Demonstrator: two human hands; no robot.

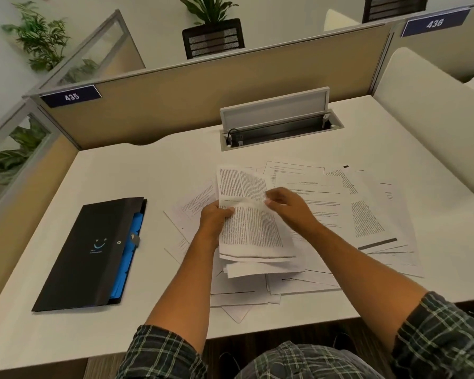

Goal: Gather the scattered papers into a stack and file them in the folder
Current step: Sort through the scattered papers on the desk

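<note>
A white desk with a tan partition along its far and left edges carries everything. On its left half lies a black folder, flat, its long side running away from the near edge, with blue dividers showing along its right-hand opening. Well apart from it, across the middle and right of the desk, printed papers lie scattered flat, overlapping one another at different angles; a few at the near side reach close to the desk's front edge. Set into the desk's far side is a cable tray with its grey lid propped open
</note>
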